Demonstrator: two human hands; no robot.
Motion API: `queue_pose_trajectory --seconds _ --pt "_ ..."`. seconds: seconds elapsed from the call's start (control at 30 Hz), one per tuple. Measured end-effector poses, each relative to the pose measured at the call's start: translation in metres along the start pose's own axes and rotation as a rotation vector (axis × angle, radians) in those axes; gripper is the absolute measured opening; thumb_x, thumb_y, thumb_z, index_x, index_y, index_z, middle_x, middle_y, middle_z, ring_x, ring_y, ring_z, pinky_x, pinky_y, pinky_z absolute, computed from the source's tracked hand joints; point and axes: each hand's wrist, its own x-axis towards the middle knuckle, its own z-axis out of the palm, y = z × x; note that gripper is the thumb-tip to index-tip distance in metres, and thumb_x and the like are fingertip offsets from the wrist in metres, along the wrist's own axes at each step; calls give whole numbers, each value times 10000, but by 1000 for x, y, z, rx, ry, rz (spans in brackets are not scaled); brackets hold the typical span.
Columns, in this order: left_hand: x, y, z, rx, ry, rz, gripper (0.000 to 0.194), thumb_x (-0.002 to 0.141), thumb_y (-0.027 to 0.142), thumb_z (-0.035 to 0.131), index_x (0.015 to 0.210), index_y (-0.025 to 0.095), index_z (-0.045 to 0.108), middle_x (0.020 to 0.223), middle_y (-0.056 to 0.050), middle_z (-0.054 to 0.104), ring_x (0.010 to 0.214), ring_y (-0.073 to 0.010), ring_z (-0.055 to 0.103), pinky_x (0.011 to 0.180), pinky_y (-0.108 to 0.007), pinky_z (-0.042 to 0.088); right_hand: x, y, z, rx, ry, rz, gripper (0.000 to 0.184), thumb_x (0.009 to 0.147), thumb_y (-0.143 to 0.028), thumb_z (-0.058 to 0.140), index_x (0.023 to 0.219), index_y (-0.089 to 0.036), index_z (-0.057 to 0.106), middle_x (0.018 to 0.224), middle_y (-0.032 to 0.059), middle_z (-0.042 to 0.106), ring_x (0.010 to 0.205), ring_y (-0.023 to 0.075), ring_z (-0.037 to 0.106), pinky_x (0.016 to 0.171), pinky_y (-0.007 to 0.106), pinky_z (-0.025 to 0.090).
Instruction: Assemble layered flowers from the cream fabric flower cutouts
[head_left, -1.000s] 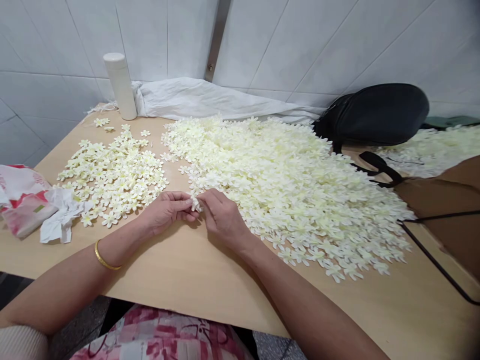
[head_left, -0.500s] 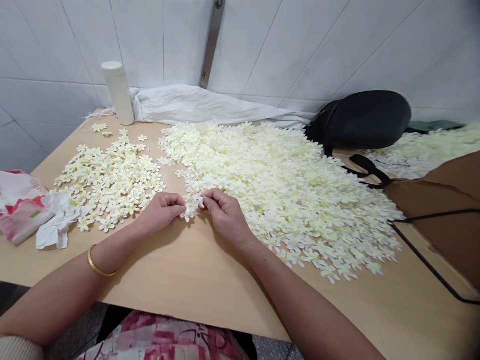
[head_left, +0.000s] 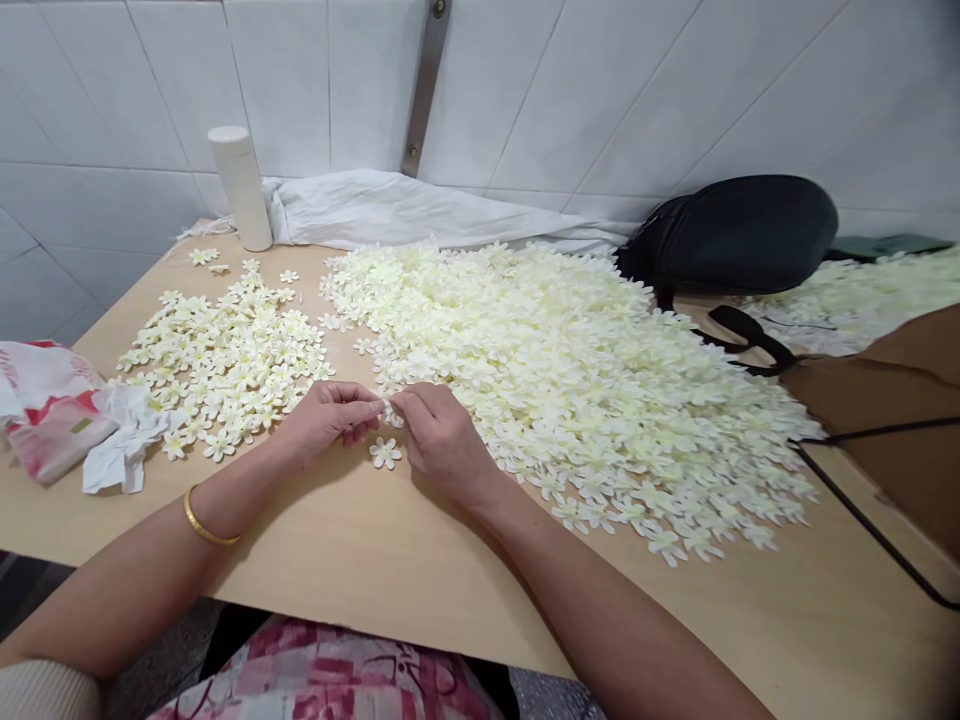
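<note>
Both hands meet near the front of the table, fingertips pinched around one small artificial flower (head_left: 389, 412), pale and mostly covered by fingers. My left hand (head_left: 335, 413) is closed on its left side, thumb against the fingers. From the right, my right hand (head_left: 441, 432) pinches it too. A single white flower with a yellow centre (head_left: 385, 453) lies on the wood just below the fingertips. Left of my hands spreads a smaller pile of yellowish flowers (head_left: 232, 355). Behind and right of them is a large heap of cream flowers (head_left: 555, 350).
A white bottle (head_left: 244, 190) stands at the back left beside bunched white cloth (head_left: 375, 205). A black bag (head_left: 739, 235) with straps sits at the back right. Brown cardboard (head_left: 892, 410) is at the right, with a red-white plastic bag (head_left: 52, 410) and crumpled tissue (head_left: 124, 440) at left.
The cluster of flowers between my hands is no longer seen there; one flower now lies flat on the table below them. My fingertips have come closer together. The view has shifted slightly.
</note>
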Motion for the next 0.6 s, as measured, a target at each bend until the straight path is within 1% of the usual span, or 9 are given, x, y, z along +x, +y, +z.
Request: queue_pose_trajectory --seconds 0.07,0.13,0.4,0.6 --pt "0 -2 1 -30 -4 -20 161 634 255 693 596 113 627 477 -5 542 412 -49 425 425 -190 288 0 -1 0 -1 -2 -6 224 770 -6 384 786 -169 536 717 71 556 685 195 477 620 294 385" --pt "0 -2 2 -69 -8 -35 144 628 231 691 597 107 623 516 -12 563 419 -49 450 420 -179 292 1 -1 0 28 -10 17 230 766 2 381 797 -167 535 718 69 555 685 192 479 617 289 387" --pt "1 -1 1 -202 -37 -60 152 652 213 684 600 90 613 556 -25 586 420 -47 484 396 -157 312 1 -1 0 118 -6 67 229 774 2 389 837 -161 537 730 63 552 686 182 485 632 268 412" --pt "0 -1 1 -183 -34 -55 151 647 215 690 609 91 612 545 -22 585 417 -45 478 386 -155 315 1 -2 -1 131 -40 88 222 780 -13 389 834 -171 536 734 66 557 698 187 487 652 278 415"
